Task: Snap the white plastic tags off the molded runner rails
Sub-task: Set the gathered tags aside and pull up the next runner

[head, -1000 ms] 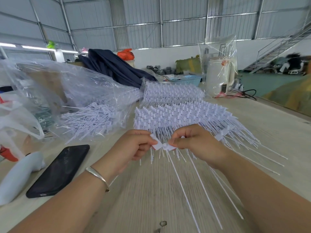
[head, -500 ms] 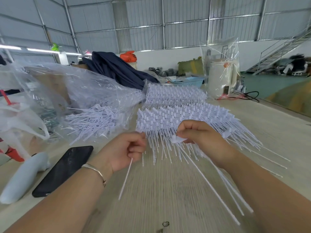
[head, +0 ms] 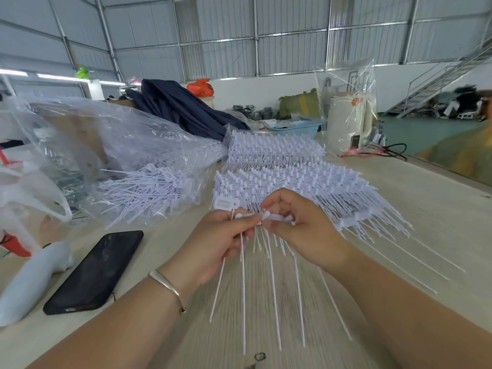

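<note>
Since half a second earlier, both hands have closed together again at the near edge of the runner rails (head: 290,182). The left hand (head: 226,237), then drawn back with one freed tag, now pinches a few loose white tags (head: 242,283), whose long tails hang toward the person. The right hand (head: 298,227) is curled round the next tag heads, still on the rail. Judgement: one snap is complete and another is starting; most of the stack remains. The rails lie fanned on the wooden table (head: 439,209). To the left sit finished tags in a clear bag (head: 127,155) and a black phone (head: 95,270).
</note>
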`<action>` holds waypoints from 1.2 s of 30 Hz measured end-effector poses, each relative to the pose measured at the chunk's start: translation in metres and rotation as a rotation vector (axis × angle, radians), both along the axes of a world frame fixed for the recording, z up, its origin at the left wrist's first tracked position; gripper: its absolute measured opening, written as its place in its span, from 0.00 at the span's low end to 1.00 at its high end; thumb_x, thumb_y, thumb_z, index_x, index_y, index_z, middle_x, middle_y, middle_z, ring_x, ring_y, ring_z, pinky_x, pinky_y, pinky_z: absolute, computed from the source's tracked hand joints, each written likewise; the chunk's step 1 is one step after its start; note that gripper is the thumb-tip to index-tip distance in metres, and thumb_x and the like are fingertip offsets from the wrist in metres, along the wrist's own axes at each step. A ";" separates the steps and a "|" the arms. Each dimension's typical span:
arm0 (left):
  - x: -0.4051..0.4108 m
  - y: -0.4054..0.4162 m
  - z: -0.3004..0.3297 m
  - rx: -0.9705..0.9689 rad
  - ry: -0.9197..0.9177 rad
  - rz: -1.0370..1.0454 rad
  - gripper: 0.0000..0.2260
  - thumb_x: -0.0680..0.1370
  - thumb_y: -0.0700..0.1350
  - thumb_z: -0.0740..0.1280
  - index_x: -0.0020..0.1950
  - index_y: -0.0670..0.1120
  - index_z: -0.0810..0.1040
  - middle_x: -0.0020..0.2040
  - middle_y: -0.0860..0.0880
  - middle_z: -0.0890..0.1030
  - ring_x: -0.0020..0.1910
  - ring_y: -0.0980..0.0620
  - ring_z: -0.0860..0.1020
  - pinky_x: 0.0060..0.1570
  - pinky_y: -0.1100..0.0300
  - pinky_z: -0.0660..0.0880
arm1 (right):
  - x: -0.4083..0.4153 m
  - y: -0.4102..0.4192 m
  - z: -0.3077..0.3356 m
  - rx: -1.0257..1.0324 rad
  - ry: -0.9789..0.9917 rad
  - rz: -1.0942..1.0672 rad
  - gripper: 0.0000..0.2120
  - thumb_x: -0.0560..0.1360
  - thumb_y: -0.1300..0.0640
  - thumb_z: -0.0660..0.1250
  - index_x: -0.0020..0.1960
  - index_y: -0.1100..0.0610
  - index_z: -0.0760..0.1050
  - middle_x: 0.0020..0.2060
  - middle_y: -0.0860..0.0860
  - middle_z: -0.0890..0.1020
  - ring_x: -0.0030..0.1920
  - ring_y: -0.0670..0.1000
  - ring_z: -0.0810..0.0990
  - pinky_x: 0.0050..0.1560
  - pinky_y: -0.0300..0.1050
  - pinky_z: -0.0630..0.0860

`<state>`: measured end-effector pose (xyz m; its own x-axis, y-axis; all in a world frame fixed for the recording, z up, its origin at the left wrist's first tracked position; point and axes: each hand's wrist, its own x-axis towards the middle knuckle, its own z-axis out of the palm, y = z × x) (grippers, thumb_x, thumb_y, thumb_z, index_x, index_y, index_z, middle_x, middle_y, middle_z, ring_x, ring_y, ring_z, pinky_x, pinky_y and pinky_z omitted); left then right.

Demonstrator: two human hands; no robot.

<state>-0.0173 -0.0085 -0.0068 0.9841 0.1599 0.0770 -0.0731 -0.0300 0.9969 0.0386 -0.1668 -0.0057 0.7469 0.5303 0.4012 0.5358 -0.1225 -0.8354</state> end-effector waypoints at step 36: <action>-0.001 0.016 0.014 -0.564 0.013 -0.163 0.11 0.75 0.48 0.65 0.34 0.47 0.68 0.31 0.51 0.68 0.24 0.57 0.63 0.19 0.68 0.57 | 0.000 -0.011 0.010 0.262 0.186 0.019 0.06 0.75 0.54 0.67 0.39 0.53 0.78 0.34 0.56 0.70 0.34 0.51 0.67 0.40 0.38 0.65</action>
<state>-0.0179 0.0076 0.0075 0.9997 0.0195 0.0121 -0.0205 0.5158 0.8565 0.0390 -0.1775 0.0046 0.8108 0.4418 0.3839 0.3715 0.1185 -0.9208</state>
